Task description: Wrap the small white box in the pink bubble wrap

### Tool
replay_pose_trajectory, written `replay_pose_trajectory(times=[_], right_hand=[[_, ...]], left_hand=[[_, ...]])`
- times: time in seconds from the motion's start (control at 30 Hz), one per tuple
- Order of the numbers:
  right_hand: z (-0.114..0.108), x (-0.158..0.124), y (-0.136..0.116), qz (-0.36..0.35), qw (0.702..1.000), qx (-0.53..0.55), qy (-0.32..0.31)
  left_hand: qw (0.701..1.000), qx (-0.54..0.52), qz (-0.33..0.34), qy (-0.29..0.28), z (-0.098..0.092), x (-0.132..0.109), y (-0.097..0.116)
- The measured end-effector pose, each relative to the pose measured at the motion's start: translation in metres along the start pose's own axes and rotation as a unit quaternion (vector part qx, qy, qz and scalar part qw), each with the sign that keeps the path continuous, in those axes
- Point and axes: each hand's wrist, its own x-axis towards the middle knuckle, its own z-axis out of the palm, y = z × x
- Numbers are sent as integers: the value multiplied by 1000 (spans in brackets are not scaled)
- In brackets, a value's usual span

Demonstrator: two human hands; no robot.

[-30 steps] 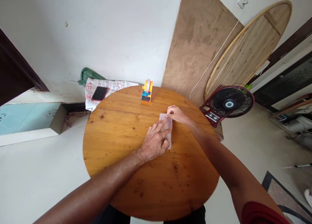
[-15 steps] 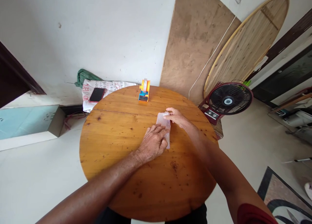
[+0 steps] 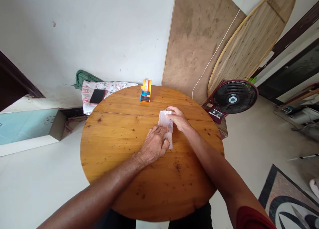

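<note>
A whitish, translucent folded piece of what looks like bubble wrap (image 3: 164, 117) lies lengthwise on the round wooden table (image 3: 112, 146). My left hand (image 3: 155, 142) rests on its near half, palm down with the fingers stretched out over it. At the far right corner, my right hand (image 3: 178, 117) grips the wrap between thumb and fingers. Whatever may be inside the wrap cannot be made out. Beyond both hands, near the far edge of the table, stands an orange and blue tape dispenser (image 3: 145, 91) with a roll of clear tape.
A dark phone (image 3: 97, 97) lies on a printed white sack (image 3: 87, 86) past the table's far left edge, beside a green bag (image 3: 86, 78). To the right stands a dark red fan (image 3: 233, 98). A large round wooden board (image 3: 251, 36) leans on the wall.
The right hand's fingers have closed further over the far corner of the wrap, which looks slightly lifted or creased there. My left hand stays on the near half. The view has shifted slightly.
</note>
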Motion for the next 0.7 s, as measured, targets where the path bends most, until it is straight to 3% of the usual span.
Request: replay_pose_trajectory(times=[0.17,0.43,0.6,0.7], right_hand=[[2,-15,-11,-82,997,4,-5],[2,-55,-34,-162,986,3,-36],[1,-75,-37,-191,981,-15,-40],[3,-85,-35,-221,974,-18,-38]], left_hand=[[999,35,9,15,-1,-2,-1],[995,74,-68,24,-1,-4,2],[983,17,-137,119,4,-4,0],[978,-44,-137,153,8,-2,-8]])
